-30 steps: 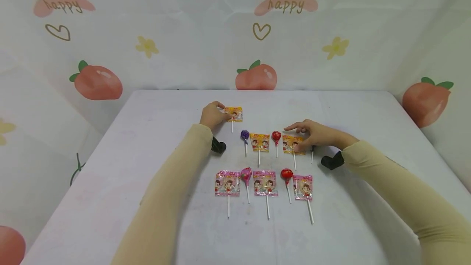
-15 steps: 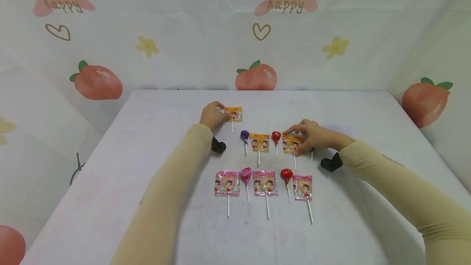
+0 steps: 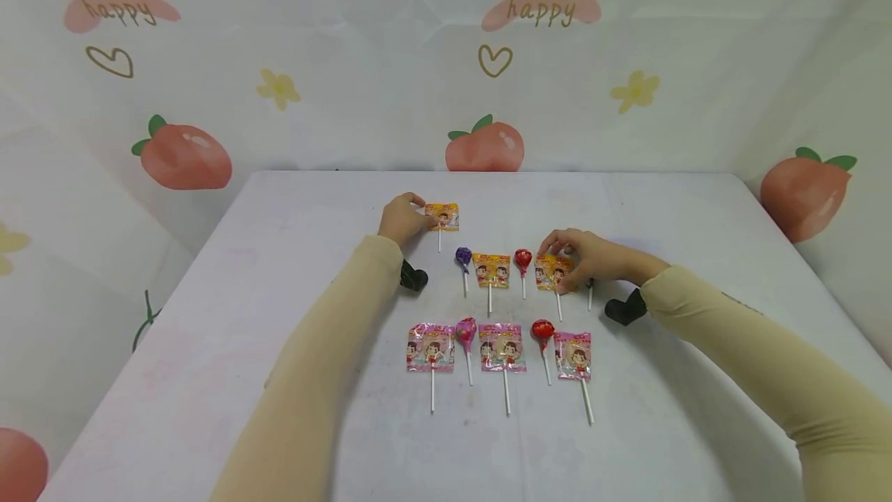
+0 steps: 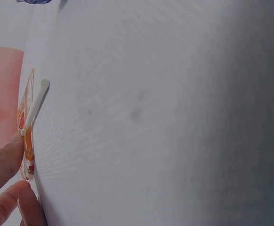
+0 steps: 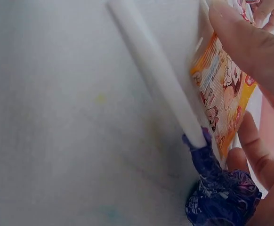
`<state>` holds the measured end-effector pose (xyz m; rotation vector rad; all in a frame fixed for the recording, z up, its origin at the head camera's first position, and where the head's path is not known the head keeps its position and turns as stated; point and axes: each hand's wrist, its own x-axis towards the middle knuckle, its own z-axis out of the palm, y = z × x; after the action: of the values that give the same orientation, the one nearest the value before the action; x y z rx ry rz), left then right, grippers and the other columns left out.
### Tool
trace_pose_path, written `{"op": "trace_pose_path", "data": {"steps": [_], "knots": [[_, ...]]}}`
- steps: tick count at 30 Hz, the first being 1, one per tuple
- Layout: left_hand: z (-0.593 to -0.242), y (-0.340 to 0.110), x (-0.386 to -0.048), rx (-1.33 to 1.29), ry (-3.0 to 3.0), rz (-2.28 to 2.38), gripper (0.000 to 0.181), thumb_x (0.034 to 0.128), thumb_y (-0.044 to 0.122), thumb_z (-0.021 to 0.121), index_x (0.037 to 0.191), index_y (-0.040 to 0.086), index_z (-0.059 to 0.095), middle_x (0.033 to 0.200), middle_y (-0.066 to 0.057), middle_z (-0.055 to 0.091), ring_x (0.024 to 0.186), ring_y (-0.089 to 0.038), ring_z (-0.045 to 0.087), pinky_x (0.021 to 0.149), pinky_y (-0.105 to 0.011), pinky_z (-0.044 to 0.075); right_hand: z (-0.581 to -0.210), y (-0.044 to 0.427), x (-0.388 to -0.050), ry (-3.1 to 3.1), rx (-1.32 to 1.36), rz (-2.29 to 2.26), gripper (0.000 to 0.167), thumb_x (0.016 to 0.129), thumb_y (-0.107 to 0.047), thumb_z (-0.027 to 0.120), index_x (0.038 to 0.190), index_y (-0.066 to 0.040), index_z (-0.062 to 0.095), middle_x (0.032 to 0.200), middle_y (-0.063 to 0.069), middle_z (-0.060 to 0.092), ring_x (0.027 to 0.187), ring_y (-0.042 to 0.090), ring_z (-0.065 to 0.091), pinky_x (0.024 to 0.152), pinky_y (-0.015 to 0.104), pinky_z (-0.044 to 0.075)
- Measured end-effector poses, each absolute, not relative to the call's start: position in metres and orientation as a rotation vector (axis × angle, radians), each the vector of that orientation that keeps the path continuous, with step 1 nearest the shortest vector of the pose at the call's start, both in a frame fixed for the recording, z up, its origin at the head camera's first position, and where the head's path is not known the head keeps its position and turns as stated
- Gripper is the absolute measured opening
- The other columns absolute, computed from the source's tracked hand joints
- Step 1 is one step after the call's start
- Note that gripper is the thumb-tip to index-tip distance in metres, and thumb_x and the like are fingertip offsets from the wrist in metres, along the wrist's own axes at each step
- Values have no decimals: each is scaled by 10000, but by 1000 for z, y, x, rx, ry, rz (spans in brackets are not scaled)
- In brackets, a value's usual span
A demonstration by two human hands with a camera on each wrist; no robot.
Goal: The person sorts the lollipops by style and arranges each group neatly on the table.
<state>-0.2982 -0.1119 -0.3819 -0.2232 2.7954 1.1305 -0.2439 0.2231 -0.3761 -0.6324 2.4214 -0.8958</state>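
At the back of the table, my left hand point(image 3: 403, 219) pinches the left side of a flat lollipop in an orange wrapper point(image 3: 446, 214). The left wrist view has its thumb on the wrapper point(image 4: 28, 146) and fingertips at the lower edge. Farther right, my right hand point(image 3: 595, 256) grips another orange-wrapped flat lollipop point(image 3: 547, 273), thumb across the front and curled fingers along the far edge. A dark blue ball lollipop point(image 5: 221, 200) lies under that hand; only its stick point(image 3: 590, 299) shows clearly in the head view.
Between the hands lie a purple ball lollipop point(image 3: 463, 256), an orange flat one point(image 3: 492, 269) and a red ball one point(image 3: 523, 258). A nearer row alternates pink flat lollipops point(image 3: 430, 347) with a pink ball point(image 3: 466, 330) and a red ball point(image 3: 543, 329). White cloth covers the table point(image 3: 279, 254).
My right hand has lowered slightly leftward onto the orange-wrapped lollipop, and its outstretched fingers have curled in at the wrapper's top edge. The left hand stays put.
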Motion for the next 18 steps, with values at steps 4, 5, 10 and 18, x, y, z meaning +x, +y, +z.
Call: {"op": "trace_pose_path", "data": {"steps": [4, 5, 10, 18], "knots": [[-380, -111, -296, -218, 2798, 1130, 463, 843, 270, 757, 1227, 75, 587, 1367, -148, 546, 1259, -303, 487, 1074, -427, 376, -374, 223, -242, 2426, -622, -900, 530, 759, -197, 832, 1202, -136, 547, 1239, 166, 530, 1166, 344, 437, 1044, 597, 329], [-380, -111, -296, -216, 2799, 1132, 465, 842, 270, 758, 1228, 73, 588, 1367, -151, 546, 1264, -306, 485, 1077, -427, 373, -374, 223, -242, 2431, -618, -897, 532, 757, -204, 833, 1199, -140, 544, 1233, 159, 530, 1162, 337, 437, 1047, 593, 327], [-380, -111, -296, -204, 2800, 1136, 468, 842, 271, 758, 1227, 64, 590, 1361, -158, 550, 1267, -310, 484, 1080, -423, 371, -374, 224, -243, 2448, -596, -870, 543, 742, -233, 844, 1191, -175, 544, 1230, 151, 525, 1178, 327, 436, 1074, 599, 297], [-380, -111, -297, -210, 2800, 1127, 461, 839, 266, 760, 1220, 69, 589, 1350, -154, 556, 1232, -300, 500, 1065, -423, 382, -370, 226, -245, 2491, -604, -868, 531, 742, -210, 844, 1188, -178, 558, 1209, 158, 532, 1200, 371, 461, 1051, 614, 321]]}}
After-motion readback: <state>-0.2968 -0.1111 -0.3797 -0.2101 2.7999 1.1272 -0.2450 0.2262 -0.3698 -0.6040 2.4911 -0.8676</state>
